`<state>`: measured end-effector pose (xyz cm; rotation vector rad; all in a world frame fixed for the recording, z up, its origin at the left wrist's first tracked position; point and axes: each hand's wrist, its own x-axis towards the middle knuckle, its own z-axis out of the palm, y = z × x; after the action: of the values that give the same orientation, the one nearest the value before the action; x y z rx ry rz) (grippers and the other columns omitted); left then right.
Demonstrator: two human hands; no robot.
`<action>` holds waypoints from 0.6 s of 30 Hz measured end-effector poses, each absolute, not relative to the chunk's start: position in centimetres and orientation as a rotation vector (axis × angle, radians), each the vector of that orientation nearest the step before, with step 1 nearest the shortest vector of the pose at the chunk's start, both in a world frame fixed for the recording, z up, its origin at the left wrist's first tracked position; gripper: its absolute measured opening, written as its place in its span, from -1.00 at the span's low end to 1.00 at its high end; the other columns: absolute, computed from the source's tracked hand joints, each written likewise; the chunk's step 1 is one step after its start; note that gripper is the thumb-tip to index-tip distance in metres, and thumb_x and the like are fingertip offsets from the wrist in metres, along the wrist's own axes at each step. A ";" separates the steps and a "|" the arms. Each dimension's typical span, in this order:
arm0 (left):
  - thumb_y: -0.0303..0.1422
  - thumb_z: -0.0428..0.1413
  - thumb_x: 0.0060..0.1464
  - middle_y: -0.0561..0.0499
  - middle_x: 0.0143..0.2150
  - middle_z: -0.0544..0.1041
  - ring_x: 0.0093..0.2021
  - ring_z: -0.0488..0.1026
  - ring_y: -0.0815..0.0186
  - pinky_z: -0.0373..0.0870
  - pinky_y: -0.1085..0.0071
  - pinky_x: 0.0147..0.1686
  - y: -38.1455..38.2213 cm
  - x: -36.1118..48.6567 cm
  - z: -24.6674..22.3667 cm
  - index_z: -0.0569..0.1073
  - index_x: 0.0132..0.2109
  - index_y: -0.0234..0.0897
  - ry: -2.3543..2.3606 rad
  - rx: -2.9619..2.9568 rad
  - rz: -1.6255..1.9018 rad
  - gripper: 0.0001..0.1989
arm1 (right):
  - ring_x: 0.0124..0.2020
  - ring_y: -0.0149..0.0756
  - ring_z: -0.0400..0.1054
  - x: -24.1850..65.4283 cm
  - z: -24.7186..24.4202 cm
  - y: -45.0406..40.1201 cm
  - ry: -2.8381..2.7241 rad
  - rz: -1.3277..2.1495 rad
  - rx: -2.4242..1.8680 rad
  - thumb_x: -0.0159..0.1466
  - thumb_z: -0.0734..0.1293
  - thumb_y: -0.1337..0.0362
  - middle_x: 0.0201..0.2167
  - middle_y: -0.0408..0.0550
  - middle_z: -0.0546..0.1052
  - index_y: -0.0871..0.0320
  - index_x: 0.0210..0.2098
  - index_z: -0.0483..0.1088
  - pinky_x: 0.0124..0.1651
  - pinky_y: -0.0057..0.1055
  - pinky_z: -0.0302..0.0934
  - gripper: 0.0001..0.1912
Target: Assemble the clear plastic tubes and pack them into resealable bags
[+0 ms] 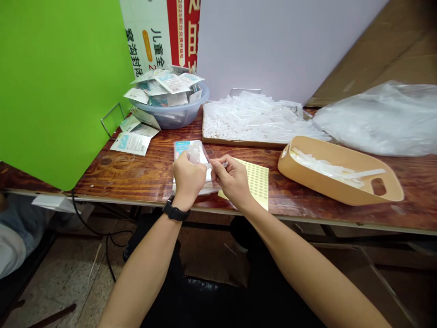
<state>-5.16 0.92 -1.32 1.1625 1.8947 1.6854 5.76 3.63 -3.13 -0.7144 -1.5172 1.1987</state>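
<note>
My left hand (188, 176), with a black watch at the wrist, is wrapped round a translucent whitish plastic piece (195, 152) that sticks up above the fist. Close beside it on the right, my right hand (232, 177) is closed in a pinch near the piece's lower end; what lies between its fingertips is too small to make out. Beneath both hands lies a clear packet with a blue and white card (180, 146). A yellow sheet of small oval stickers (259, 180) rests partly under my right hand.
A blue bowl (177, 114) heaped with carded packets stands at the back left, with loose packets (131, 143) beside it. Behind my hands is a shallow tray (239, 142) of white plastic pieces. A tan basket (327, 182) of strips and a plastic bag (378, 120) are right.
</note>
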 end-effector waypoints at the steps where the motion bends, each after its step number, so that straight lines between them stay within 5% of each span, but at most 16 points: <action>1: -0.56 0.03 -0.31 0.13 -0.59 0.29 -0.56 0.19 0.42 0.06 0.45 -0.54 1.0 -5.2 -1.3 0.26 -0.55 -0.27 1.888 1.151 1.687 -0.88 | -0.71 -0.54 0.10 5.7 -3.1 3.7 -1.517 1.197 -0.717 0.23 0.33 0.09 -0.71 -0.27 0.34 0.16 -0.47 0.30 -0.62 -0.53 -0.04 -0.72; 9: -0.56 0.08 -0.31 0.14 -0.57 0.29 -0.54 0.21 0.43 0.14 0.45 -0.53 1.3 -5.2 -1.4 0.27 -0.54 -0.27 1.650 1.119 1.760 -0.85 | -0.76 -0.59 -0.08 6.0 -1.6 4.4 -1.204 1.578 -0.659 0.10 0.39 -0.07 -0.73 -0.28 0.28 0.19 -0.40 0.38 -0.68 -0.53 -0.25 -0.59; 18: -0.56 0.17 -0.27 0.12 -0.50 0.41 -0.49 0.32 0.43 0.30 0.46 -0.44 1.3 -5.2 -1.4 0.40 -0.45 -0.29 1.386 1.064 1.750 -0.85 | -0.81 -0.57 -0.19 7.2 -1.8 7.3 -0.780 1.813 -0.946 0.31 0.09 0.00 -0.78 -0.34 0.05 0.09 -0.56 -0.01 -0.74 -0.54 -0.29 -0.58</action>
<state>-5.23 1.27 -1.35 1.0645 1.3864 1.7500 7.20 7.34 -1.82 -0.9460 -0.7805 1.8133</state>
